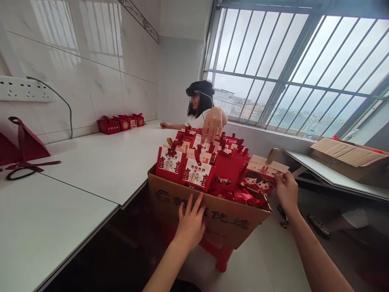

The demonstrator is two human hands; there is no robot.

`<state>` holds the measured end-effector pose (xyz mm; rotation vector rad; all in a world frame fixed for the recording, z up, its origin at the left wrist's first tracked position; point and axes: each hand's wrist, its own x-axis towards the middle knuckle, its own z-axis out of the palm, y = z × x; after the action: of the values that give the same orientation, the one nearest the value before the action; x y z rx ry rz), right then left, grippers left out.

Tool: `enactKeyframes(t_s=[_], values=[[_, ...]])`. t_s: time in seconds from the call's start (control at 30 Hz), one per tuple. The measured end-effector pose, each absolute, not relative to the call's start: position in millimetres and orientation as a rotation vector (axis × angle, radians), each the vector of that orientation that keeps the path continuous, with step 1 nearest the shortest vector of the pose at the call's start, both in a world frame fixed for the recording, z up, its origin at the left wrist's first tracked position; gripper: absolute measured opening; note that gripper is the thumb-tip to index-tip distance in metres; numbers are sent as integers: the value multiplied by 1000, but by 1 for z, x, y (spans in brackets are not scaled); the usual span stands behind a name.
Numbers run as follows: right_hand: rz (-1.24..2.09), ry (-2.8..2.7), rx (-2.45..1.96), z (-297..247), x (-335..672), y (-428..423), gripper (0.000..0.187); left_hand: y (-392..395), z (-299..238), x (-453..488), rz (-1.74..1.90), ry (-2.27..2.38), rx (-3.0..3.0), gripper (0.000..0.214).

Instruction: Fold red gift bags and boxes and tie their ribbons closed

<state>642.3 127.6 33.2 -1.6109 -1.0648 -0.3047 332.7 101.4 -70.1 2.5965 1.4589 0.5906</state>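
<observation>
A cardboard box (209, 219) stands in front of me, packed with red gift bags (197, 172) that carry printed couples and ribbon handles. My left hand (191, 225) rests against the box's front wall, fingers stretched out and apart, tips near the top rim. At the box's right corner, my right hand (287, 192) pinches the side edge of a red gift bag with a cartoon couple (258, 176), its thumb on the front. That bag stands upright, its lower part at the box rim. Across the box, another person's hand (212, 125) reaches down onto the bags at the back.
A white table (91, 170) runs along the left wall, with small red boxes (121, 123) at its far end. Red bags (28, 142) and black-handled scissors (22, 172) lie nearer. A red stool (223, 257) is under the box. Another carton (349, 156) sits on the right.
</observation>
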Motion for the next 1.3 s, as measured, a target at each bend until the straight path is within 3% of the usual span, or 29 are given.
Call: enactKeyframes(t_s=[0.3,0.5,0.63,0.87,0.93,1.03,1.1,1.17,1.3], values=[[-109,-1326,-1717,-10,657,167,32,101,-71,336,640,1423,2565,45],[-41,-1403,-1809,-16,667,174,25,99,-69,336,643,1418,2530,45],[-2,-1496,-1860,-19,668,171,34,98,-68,338,630,1421,2515,45],[-52,-1581,-1948,-20,658,170,24,94,-61,340,538,1416,2488,46],[-66,-1587,-1986,-18,655,166,35,92,-59,337,515,1417,2474,48],[-213,-1523,-2013,-7,646,160,78,90,-61,332,525,1408,2442,52],[-433,-1522,-1866,8,632,160,88,89,-63,333,562,1394,2420,53],[-559,-1625,-1619,27,610,167,73,89,-65,336,602,1365,2416,53],[-366,-1946,-1418,62,562,203,42,86,-62,344,611,1300,2438,54]])
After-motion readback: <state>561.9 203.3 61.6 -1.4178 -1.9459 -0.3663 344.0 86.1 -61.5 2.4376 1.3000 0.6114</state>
